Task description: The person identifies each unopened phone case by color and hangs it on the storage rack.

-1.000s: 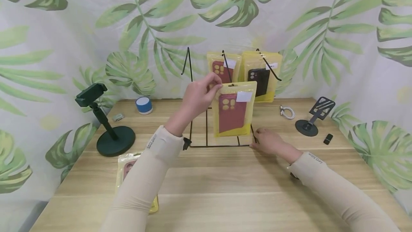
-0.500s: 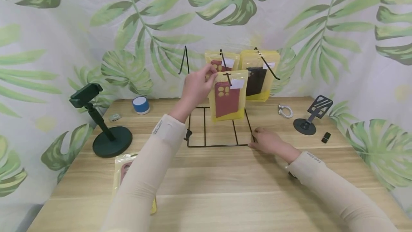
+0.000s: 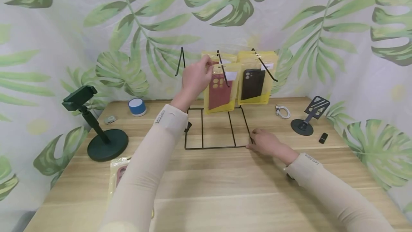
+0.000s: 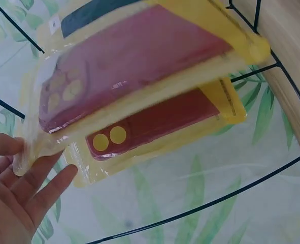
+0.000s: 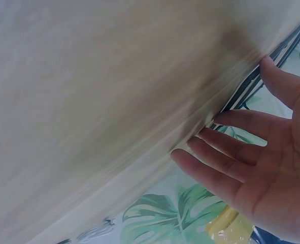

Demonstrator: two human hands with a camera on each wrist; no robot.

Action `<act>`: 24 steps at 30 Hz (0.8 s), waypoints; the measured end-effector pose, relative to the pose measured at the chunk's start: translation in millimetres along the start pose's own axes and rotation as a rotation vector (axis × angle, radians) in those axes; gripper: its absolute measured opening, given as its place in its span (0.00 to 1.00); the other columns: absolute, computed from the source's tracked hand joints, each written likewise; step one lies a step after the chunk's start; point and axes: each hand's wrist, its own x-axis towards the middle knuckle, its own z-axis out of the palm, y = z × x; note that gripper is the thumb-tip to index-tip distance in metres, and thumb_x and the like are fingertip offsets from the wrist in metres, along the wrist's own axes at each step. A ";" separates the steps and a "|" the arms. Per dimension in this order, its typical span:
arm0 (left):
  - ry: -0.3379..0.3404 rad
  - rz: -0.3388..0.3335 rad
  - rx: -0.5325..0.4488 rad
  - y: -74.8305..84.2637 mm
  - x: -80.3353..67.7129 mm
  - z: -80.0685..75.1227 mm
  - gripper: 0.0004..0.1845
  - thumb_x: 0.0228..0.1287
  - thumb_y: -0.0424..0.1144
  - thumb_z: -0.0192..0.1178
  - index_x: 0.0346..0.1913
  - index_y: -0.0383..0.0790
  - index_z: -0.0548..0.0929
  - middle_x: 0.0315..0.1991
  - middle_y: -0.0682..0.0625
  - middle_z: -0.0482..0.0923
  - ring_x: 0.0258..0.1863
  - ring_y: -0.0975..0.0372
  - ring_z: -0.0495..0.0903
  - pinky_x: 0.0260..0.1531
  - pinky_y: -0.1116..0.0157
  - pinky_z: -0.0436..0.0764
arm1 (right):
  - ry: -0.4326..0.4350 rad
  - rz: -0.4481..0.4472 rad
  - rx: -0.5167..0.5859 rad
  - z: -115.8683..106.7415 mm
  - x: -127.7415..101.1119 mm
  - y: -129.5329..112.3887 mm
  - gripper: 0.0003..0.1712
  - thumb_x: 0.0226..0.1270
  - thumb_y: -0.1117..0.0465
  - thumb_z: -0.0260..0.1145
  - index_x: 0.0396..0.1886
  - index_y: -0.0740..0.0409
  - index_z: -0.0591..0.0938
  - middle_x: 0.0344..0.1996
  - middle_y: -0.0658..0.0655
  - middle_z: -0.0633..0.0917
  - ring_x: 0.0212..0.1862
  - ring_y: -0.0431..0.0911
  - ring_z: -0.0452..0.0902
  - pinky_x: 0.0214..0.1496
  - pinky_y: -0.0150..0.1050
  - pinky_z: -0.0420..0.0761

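My left hand [image 3: 197, 77] pinches the upper left corner of a clear-and-yellow pouch with a red phone case [image 3: 220, 94] inside. The middle hook [image 3: 223, 69] of a black wire display rack [image 3: 212, 148] passes through the pouch's top, its tip showing in front. Behind it hangs another red phone case pouch [image 4: 155, 127], seen below in the left wrist view. On the right hook [image 3: 267, 68] hang pouches with a black phone case [image 3: 252, 85] in front. My right hand [image 3: 267, 142] rests at the rack base's front right corner, fingers extended against table and wire.
Another pouch [image 3: 113, 174] lies at left, partly under my left forearm. A dark green phone stand [image 3: 107, 146], blue-and-white cylinder [image 3: 137, 107], white coiled cable [image 3: 283, 112], black folding stand [image 3: 302, 127] and small black item [image 3: 323, 138] stand around. The rack's left hook [image 3: 178, 62] holds nothing.
My left hand has moved the red phone case pouch up and back along the middle hook, toward the pouch behind it. My right hand has stayed at the rack's corner.
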 end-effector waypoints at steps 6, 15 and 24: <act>0.012 -0.016 0.041 -3.2 10.8 5.1 0.10 0.75 0.40 0.50 0.47 0.39 0.79 0.22 0.45 0.82 0.12 0.62 0.62 0.13 0.68 0.60 | 0.005 0.002 -0.001 2.9 0.4 0.5 0.36 0.71 0.45 0.63 0.63 0.72 0.75 0.60 0.72 0.78 0.61 0.65 0.75 0.61 0.57 0.79; 0.065 -0.032 0.110 -6.4 22.9 15.4 0.10 0.76 0.39 0.48 0.45 0.39 0.79 0.20 0.47 0.79 0.13 0.60 0.66 0.13 0.66 0.61 | 0.013 0.006 -0.003 2.4 -1.1 0.0 0.36 0.71 0.45 0.63 0.63 0.73 0.75 0.60 0.71 0.78 0.61 0.65 0.75 0.61 0.58 0.79; 0.052 -0.068 0.103 -7.3 30.6 19.7 0.10 0.74 0.38 0.48 0.46 0.38 0.79 0.26 0.45 0.83 0.18 0.56 0.74 0.16 0.61 0.71 | 0.008 0.017 0.000 3.9 0.0 2.1 0.37 0.71 0.45 0.63 0.63 0.72 0.75 0.61 0.71 0.77 0.62 0.65 0.75 0.61 0.58 0.79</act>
